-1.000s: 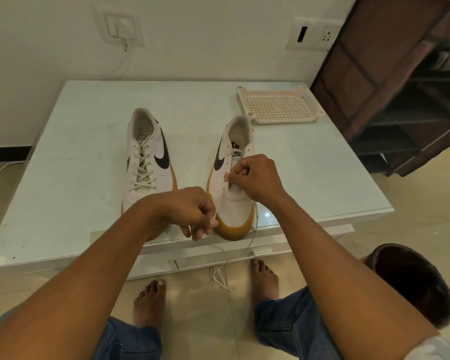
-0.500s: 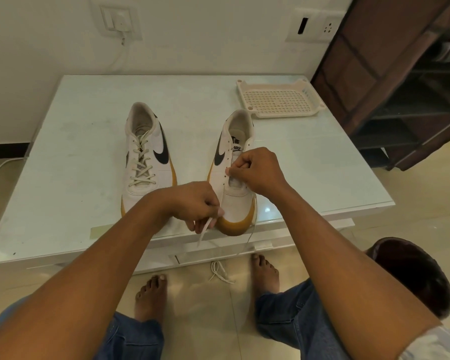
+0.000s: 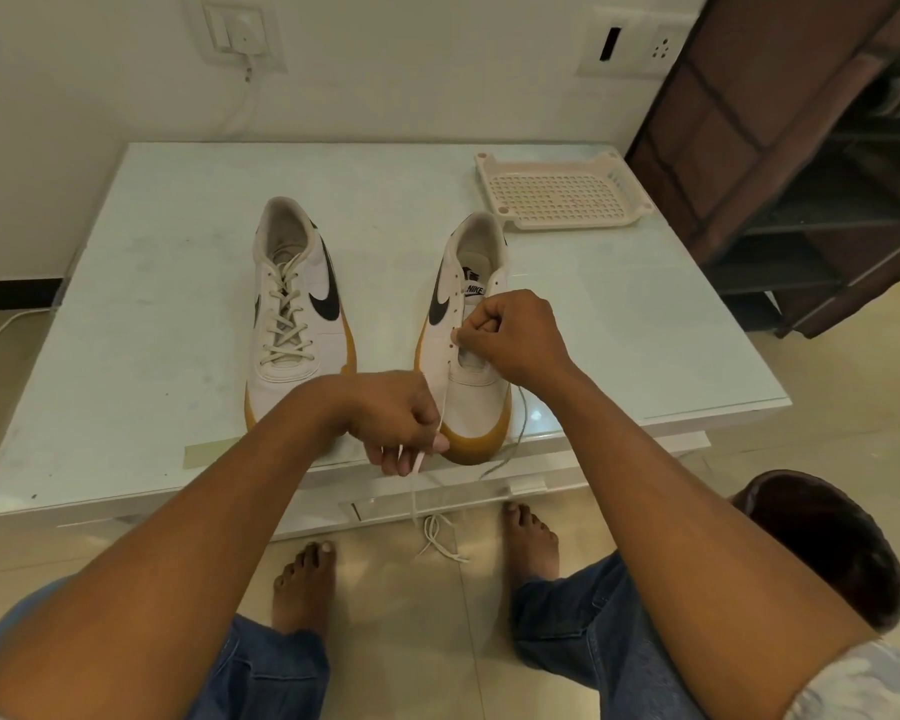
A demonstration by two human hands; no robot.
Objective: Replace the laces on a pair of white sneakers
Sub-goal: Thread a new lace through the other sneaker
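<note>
Head view: the person is sitting at a white table with both sneakers standing toes-toward-them, probably so the eyelet rows are facing up and within easy reach. The laced sneaker is standing at about eleven o'clock from the hands. The unlaced sneaker is at one o'clock, with its toe just at the near table edge.

The left hand is curled into a fist around a white lace, with the thumb and fingers clamping it just off the toe. The lace is running taut from this fist toward twelve o'clock, up to the lowest eyelets. Below the fist it is hanging toward six o'clock and ending in a loose coil on the floor between the bare feet. The pull looks meant to draw the slack through.

The right hand is resting over the shoe's lower eyelets with its fingers curled and its thumb and forefinger pinched together. It appears to be nipping the lace where it enters the shoe, likely steadying shoe and lace against the pull. A second strand is trailing off the table edge at five o'clock from this hand.

A perforated tray is sitting at the far corner, at one o'clock, well apart from both shoes.
</note>
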